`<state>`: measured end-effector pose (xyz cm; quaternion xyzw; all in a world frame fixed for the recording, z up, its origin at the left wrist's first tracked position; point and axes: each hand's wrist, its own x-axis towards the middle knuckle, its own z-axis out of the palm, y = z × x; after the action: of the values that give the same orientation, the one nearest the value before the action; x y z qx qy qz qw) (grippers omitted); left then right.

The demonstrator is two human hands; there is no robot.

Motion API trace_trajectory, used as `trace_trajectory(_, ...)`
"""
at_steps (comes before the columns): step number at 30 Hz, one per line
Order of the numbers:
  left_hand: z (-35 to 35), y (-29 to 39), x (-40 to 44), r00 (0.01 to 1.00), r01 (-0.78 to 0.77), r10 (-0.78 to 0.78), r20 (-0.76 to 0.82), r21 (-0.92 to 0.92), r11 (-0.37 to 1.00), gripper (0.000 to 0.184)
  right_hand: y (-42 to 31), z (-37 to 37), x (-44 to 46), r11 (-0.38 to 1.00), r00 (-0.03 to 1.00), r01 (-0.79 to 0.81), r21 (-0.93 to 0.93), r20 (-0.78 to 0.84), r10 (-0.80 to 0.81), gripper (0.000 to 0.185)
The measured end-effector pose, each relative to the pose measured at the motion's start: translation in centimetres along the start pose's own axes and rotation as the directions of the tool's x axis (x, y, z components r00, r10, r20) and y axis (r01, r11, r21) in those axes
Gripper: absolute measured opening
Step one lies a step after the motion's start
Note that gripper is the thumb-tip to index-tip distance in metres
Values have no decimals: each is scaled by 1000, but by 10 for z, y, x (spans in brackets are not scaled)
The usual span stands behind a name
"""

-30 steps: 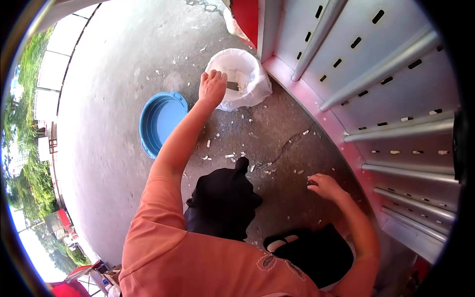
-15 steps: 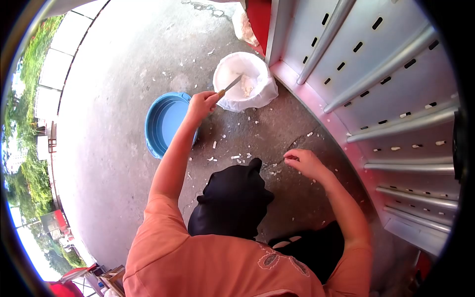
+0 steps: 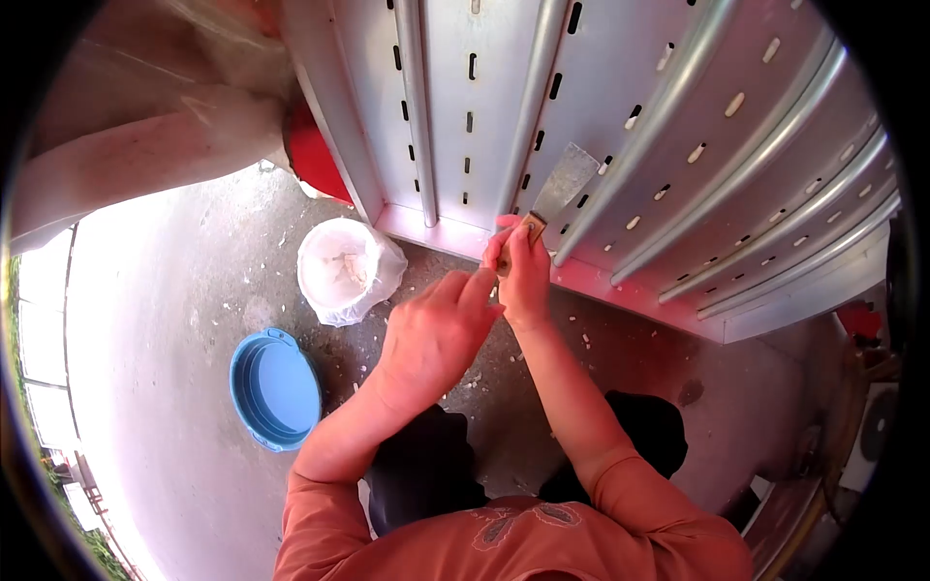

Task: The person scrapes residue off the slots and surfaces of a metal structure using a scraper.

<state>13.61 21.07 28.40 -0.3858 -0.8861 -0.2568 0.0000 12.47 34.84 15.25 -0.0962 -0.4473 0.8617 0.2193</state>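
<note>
Scraper [image 3: 562,186] is in the right hand [image 3: 524,278], its blade angled up before the slotted panel [image 3: 494,126], and I see those fingers closed around the handle. I have the left hand [image 3: 438,327] right beside it, fingers bunched together, but I cannot tell whether their tips grip the handle's end. The bin [image 3: 334,312] and basin [image 3: 286,382] sit near each other on the floor [image 3: 184,320].

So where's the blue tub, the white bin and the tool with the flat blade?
Blue tub [image 3: 289,382]: head view, on its bare bottom.
White bin [image 3: 318,256]: head view, on its inside wall.
Tool [image 3: 568,178]: head view, on the middle of its flat blade.
</note>
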Motion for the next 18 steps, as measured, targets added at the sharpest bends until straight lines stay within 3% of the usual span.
trace_trajectory(2,3,46,2,984,-159,175,37,-272,949,32,-1,-43,8,966,961,-168,197,-186,205,48)
trace_trajectory(4,47,67,-5,933,-241,347,94,-554,797,29,19,-84,12,961,954,-225,158,-167,251,51)
trace_trajectory(7,104,52,-30,752,-296,423,506,-314,902,26,30,-110,25,988,965,-147,-50,-226,132,49)
trace_trajectory(10,109,36,-32,644,-299,421,639,-295,907,25,25,-128,33,967,956,-149,-208,-280,88,49)
trace_trajectory(14,107,35,-27,774,-267,394,496,-309,913,28,11,-129,34,972,965,-166,-164,-228,127,50)
trace_trajectory(18,112,32,-18,729,-268,412,547,-326,907,31,11,-130,28,977,970,-169,-129,-197,142,47)
